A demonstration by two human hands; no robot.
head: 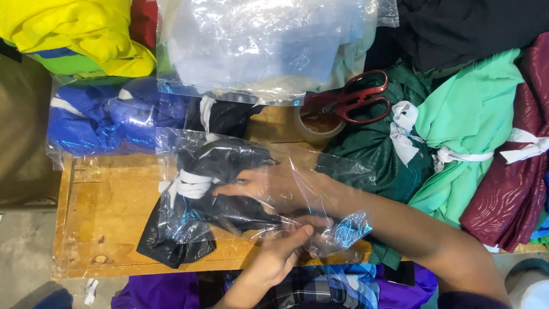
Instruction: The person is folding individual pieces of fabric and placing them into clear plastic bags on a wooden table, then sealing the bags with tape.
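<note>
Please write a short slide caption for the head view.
Right hand inside clear plastic bag pushes black garment; left hand holds the bag.

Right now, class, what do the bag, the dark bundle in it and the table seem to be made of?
The bag looks like thin clear plastic film: see-through, crinkled, with bright glints. The dark bundle seems a smooth, slightly shiny knit cloth, black, tied with a white strip; the exact fibre cannot be told. The table looks like bare yellowish wood, with grain, knots and plank seams.
</note>
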